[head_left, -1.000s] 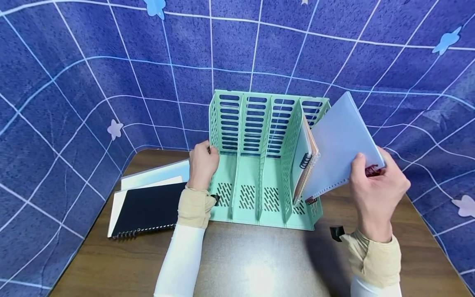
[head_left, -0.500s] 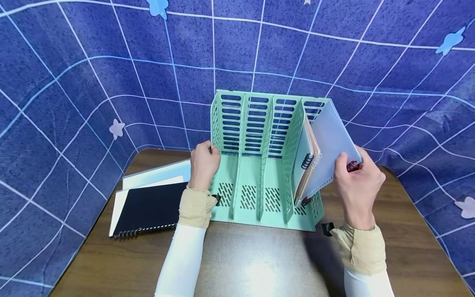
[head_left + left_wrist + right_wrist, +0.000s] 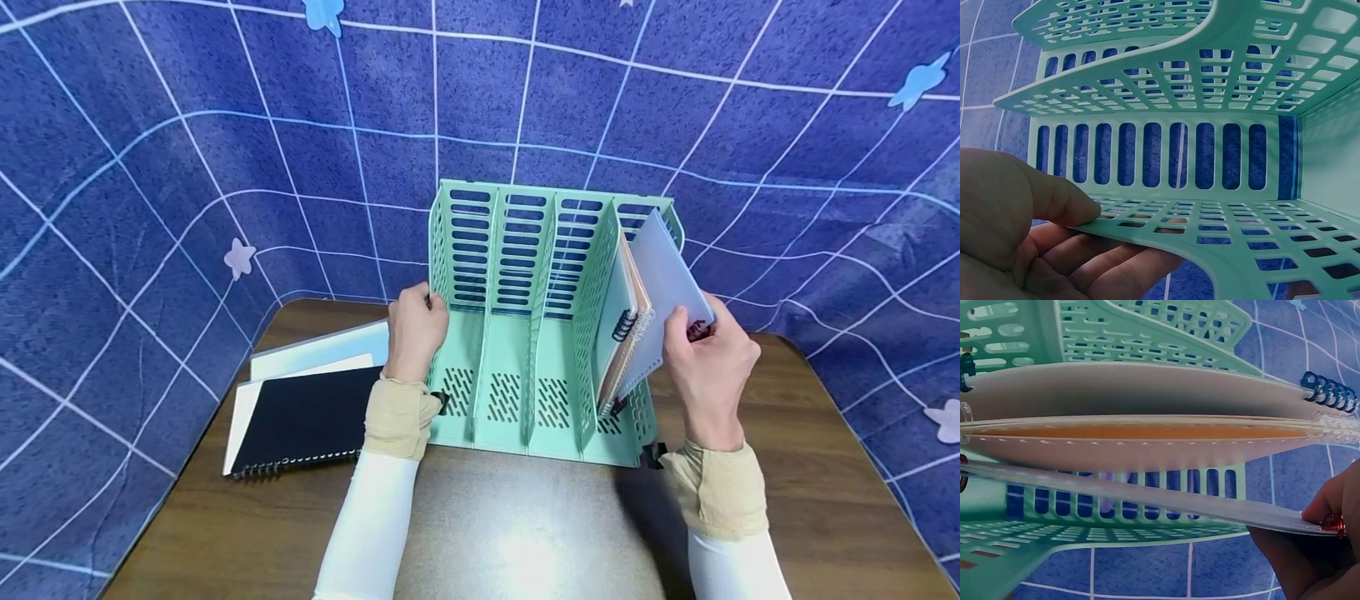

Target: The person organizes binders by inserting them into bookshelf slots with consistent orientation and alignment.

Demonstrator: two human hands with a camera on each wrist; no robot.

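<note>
Blue cloth backdrop [image 3: 225, 125] with pale grid lines and star shapes stands behind and beside a brown wood-grain table [image 3: 517, 517]. Right hand [image 3: 712, 367]: thumb and fingers pinch the pale blue notebook [image 3: 663, 287] near one end of its red binding [image 3: 1334, 523]. Notebook is tilted; its lower end lies within the rightmost compartment of the mint-green rack [image 3: 498, 429], between the pink notebook and the outer right wall, the held corner projecting toward the hand. Left hand [image 3: 416, 333]: pinches the front edge of the rack's outer left wall, thumb on the inner face, fingers on the outer. Same compartment, against the divider: a dark-coiled notebook [image 3: 609, 333], then the pink notebook [image 3: 634, 279] with clear coil, both on edge. Rack is upright, four compartments, slotted back. Farther out, left of the rack, a pile lies flat: black notebook [image 3: 307, 417] on top, a white one [image 3: 242, 425] partly under it, a blue-and-white one [image 3: 322, 350] at the back. White sleeves [image 3: 367, 529], beige wrist wraps [image 3: 716, 487] on both arms.
</note>
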